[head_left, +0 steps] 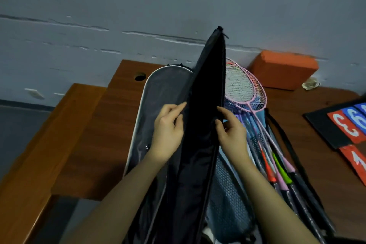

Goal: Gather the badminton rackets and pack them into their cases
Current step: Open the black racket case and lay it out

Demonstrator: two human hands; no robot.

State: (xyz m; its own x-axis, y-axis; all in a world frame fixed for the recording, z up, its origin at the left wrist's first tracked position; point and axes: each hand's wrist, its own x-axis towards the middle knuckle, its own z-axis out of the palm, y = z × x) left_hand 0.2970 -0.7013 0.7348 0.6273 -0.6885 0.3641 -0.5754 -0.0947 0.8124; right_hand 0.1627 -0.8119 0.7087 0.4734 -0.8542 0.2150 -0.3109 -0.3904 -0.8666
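The only writing I could read was on the red and blue number cards (348, 125) at the table's right edge: big white digits, a 3 and a 6 (others cut off). My left hand (168, 127) and right hand (230, 131) were apart, each pinching one edge of the upright black fabric case (202, 121). Beside it on the wooden table (111, 125) lay pink-framed rackets (245, 93), a grey case (158, 93) and an orange block (283, 69).
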